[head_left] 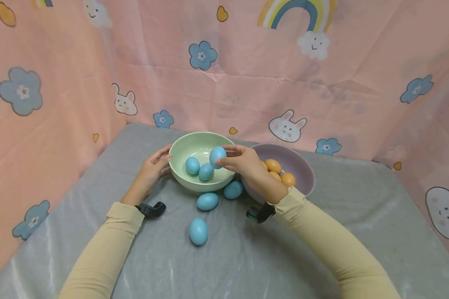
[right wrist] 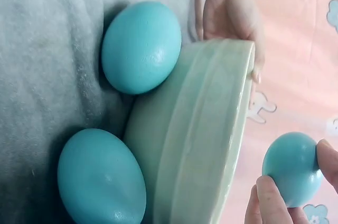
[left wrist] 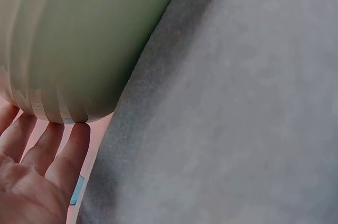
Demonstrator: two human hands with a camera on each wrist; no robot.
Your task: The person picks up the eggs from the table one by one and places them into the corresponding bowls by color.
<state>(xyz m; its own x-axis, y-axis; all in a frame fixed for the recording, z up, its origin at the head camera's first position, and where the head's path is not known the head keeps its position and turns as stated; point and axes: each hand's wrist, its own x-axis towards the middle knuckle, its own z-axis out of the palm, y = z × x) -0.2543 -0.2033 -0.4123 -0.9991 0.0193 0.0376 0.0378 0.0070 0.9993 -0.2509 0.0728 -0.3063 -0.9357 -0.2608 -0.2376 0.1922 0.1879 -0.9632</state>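
Note:
A light green bowl (head_left: 202,185) stands near the back of the table with two blue eggs (head_left: 192,165) inside. My right hand (head_left: 245,162) pinches another blue egg (right wrist: 293,169) between thumb and fingers, above the bowl's right side. On the bowl's left side, my left hand (head_left: 153,170) touches the outer wall with its fingertips; in the left wrist view the fingers (left wrist: 74,150) are fairly straight against it. Three more blue eggs lie on the cloth: one (head_left: 233,190) beside the bowl, one (head_left: 207,201) in front, and one (head_left: 198,231) nearer me.
A purple bowl (head_left: 303,174) with several orange eggs (head_left: 273,166) stands right of the green bowl, partly hidden by my right forearm. Grey cloth (head_left: 359,216) covers the table. A pink printed curtain (head_left: 247,95) hangs behind and at the sides.

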